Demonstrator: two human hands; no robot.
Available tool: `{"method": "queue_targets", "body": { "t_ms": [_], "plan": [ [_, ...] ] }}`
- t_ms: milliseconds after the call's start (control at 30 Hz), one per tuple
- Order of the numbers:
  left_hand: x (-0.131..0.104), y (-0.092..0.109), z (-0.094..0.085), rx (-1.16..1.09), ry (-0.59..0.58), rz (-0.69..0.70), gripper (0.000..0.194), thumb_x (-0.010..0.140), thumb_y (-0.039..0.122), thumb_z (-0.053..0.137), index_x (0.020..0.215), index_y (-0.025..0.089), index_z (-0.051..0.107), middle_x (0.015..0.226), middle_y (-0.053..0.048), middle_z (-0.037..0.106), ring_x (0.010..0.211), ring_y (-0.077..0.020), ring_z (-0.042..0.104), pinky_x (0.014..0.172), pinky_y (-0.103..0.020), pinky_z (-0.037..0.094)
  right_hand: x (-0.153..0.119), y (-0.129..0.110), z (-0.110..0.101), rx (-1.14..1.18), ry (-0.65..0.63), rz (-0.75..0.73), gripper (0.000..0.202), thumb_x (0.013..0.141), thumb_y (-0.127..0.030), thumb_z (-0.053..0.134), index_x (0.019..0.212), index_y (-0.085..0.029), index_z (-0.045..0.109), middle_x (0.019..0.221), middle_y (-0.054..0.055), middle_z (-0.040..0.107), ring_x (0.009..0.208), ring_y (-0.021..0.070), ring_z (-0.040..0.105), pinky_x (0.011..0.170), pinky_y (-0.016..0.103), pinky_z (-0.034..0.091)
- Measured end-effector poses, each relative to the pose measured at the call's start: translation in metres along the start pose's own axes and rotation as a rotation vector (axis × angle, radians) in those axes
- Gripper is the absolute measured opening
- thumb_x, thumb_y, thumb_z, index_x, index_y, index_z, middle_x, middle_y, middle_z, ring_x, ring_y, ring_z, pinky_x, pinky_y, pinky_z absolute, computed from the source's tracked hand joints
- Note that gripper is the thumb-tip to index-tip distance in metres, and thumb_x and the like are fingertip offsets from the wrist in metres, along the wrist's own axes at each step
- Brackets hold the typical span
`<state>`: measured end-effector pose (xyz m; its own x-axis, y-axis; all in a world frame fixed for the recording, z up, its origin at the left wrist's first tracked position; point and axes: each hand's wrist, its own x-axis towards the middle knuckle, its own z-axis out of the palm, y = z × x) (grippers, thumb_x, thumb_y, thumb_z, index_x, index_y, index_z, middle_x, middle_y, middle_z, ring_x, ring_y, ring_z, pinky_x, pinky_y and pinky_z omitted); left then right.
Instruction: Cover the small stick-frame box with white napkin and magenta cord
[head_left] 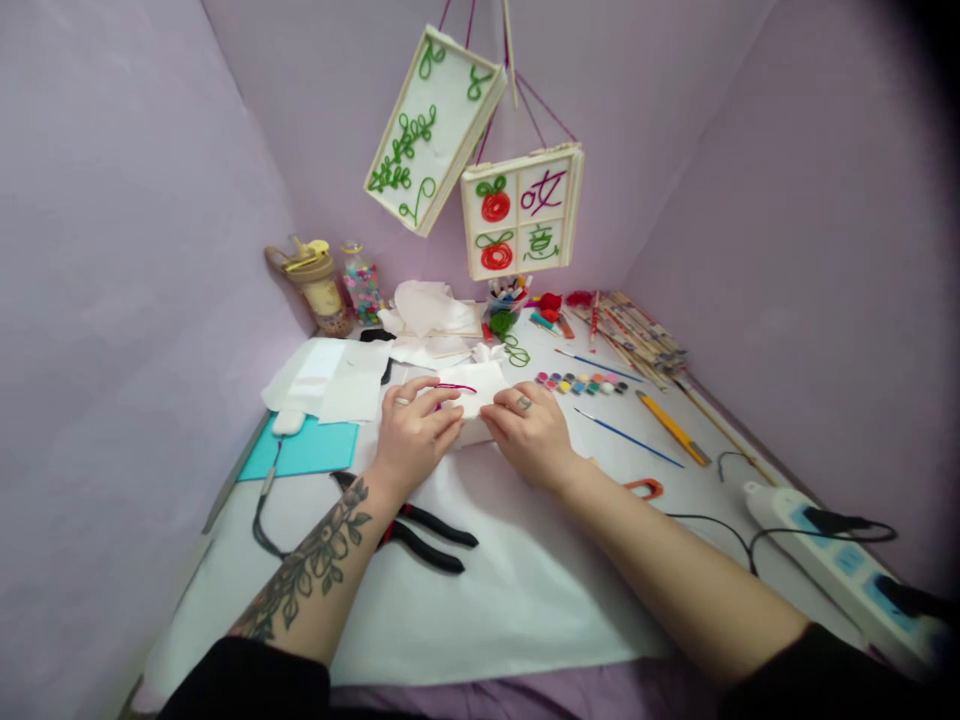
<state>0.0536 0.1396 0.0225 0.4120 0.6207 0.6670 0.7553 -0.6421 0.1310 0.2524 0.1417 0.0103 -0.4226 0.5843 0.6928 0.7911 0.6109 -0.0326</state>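
Note:
A small white box-like piece (474, 431) stands at the middle of the table, its top covered in white with a curved purple strand (463, 388) on it. At the left edge of this piece is my left hand (418, 432), fingers bent and pressed on its top, near the strand. My right hand (528, 430) grips its right front edge between thumb and fingers. Black-handled pliers (429, 535) lie below my left wrist.
Two decorated panels (435, 135) hang above. Paintbrushes (630, 438), paint pots (581, 384), a yellow cutter (673, 428) and a power strip (840, 560) are on the right. Papers (349, 385), a turquoise board (330, 447) and a cup (324, 295) are on the left.

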Motion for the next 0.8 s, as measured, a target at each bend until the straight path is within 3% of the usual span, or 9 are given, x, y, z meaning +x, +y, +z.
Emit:
{"method": "queue_targets", "body": {
  "t_ms": [200, 333, 500, 600, 667, 800],
  "plan": [
    [-0.001, -0.002, 0.002, -0.04, 0.003, 0.002, 0.01, 0.087, 0.024, 0.063, 0.086, 0.025, 0.073, 0.106, -0.002, 0.075, 0.114, -0.0255, 0.059, 0.097, -0.048, 0.04, 0.009, -0.007, 0.002, 0.047, -0.009, 0.002, 0.02, 0.094, -0.028, 0.058, 0.08, -0.022, 0.072, 0.082, 0.006, 0.068, 0.079, 0.0212, 0.05, 0.07, 0.035, 0.035],
    [-0.001, -0.002, 0.002, -0.049, 0.002, -0.004, 0.01, 0.088, 0.024, 0.063, 0.084, 0.025, 0.073, 0.106, -0.002, 0.075, 0.115, -0.0252, 0.058, 0.098, -0.047, 0.041, 0.009, -0.008, 0.009, -0.014, -0.012, -0.092, 0.026, 0.096, -0.021, 0.053, 0.075, -0.021, 0.07, 0.077, 0.005, 0.066, 0.077, 0.0204, 0.05, 0.068, 0.035, 0.033],
    [-0.002, -0.003, 0.002, -0.07, 0.006, 0.002, 0.009, 0.087, 0.024, 0.063, 0.084, 0.024, 0.072, 0.105, -0.002, 0.075, 0.115, -0.0248, 0.058, 0.099, -0.047, 0.04, -0.001, -0.002, 0.013, -0.004, 0.03, -0.157, 0.021, 0.096, -0.021, 0.053, 0.084, -0.022, 0.071, 0.079, 0.005, 0.067, 0.075, 0.0199, 0.052, 0.066, 0.035, 0.034],
    [-0.003, -0.003, 0.001, -0.079, 0.004, -0.005, 0.007, 0.086, 0.023, 0.064, 0.085, 0.024, 0.071, 0.106, -0.002, 0.075, 0.115, -0.0252, 0.059, 0.099, -0.047, 0.04, -0.007, 0.005, 0.004, 0.114, 0.135, -0.074, 0.015, 0.091, -0.029, 0.062, 0.1, -0.021, 0.07, 0.089, 0.008, 0.068, 0.081, 0.0221, 0.056, 0.073, 0.037, 0.041],
    [-0.004, -0.003, 0.001, -0.094, 0.007, -0.011, 0.007, 0.083, 0.026, 0.067, 0.087, 0.023, 0.071, 0.107, -0.004, 0.074, 0.115, -0.0266, 0.059, 0.099, -0.048, 0.039, -0.01, 0.011, -0.006, 0.223, 0.196, 0.071, 0.019, 0.089, -0.028, 0.063, 0.105, -0.02, 0.069, 0.093, 0.01, 0.066, 0.087, 0.0234, 0.058, 0.08, 0.039, 0.045],
    [-0.001, 0.003, 0.003, -0.104, 0.023, -0.032, 0.021, 0.081, 0.036, 0.069, 0.094, 0.02, 0.07, 0.11, -0.006, 0.072, 0.112, -0.0273, 0.059, 0.098, -0.046, 0.039, -0.01, 0.02, -0.014, 0.377, 0.162, 0.287, 0.013, 0.09, -0.019, 0.059, 0.092, -0.021, 0.072, 0.087, 0.007, 0.064, 0.085, 0.022, 0.059, 0.08, 0.039, 0.047]
  ]
}}
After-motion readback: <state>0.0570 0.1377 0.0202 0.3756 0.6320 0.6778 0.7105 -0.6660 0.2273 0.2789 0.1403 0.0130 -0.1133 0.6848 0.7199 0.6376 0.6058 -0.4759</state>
